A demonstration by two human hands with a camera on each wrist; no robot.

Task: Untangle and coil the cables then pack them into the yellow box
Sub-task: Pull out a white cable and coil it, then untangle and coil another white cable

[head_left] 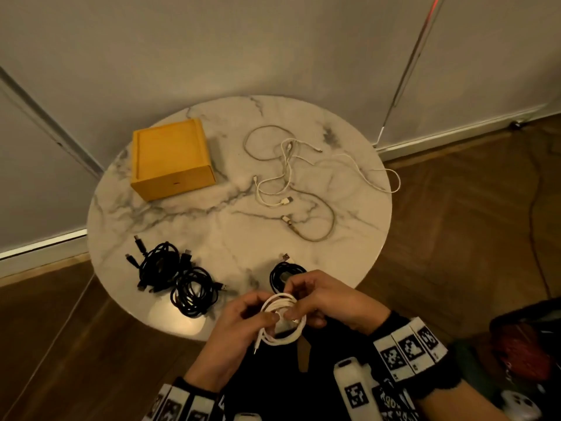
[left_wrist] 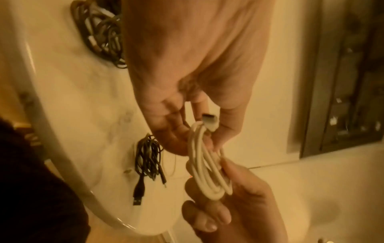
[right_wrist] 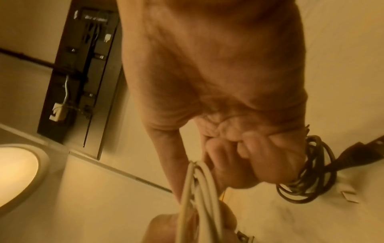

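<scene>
Above the near edge of the round marble desk (head_left: 212, 220), the left hand (head_left: 239, 326) and right hand (head_left: 321, 299) pinch a coiled white cable (head_left: 282, 320) between them, apparently to keep its loops from springing, while the closed yellow wooden box (head_left: 170, 156) stands well apart, contents hidden.

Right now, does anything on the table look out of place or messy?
Yes. One loose white cable in the far-right tangle droops over the table edge. The yellow box is shut, nothing packed. Both hands, left and right, grip a white coil.
</scene>
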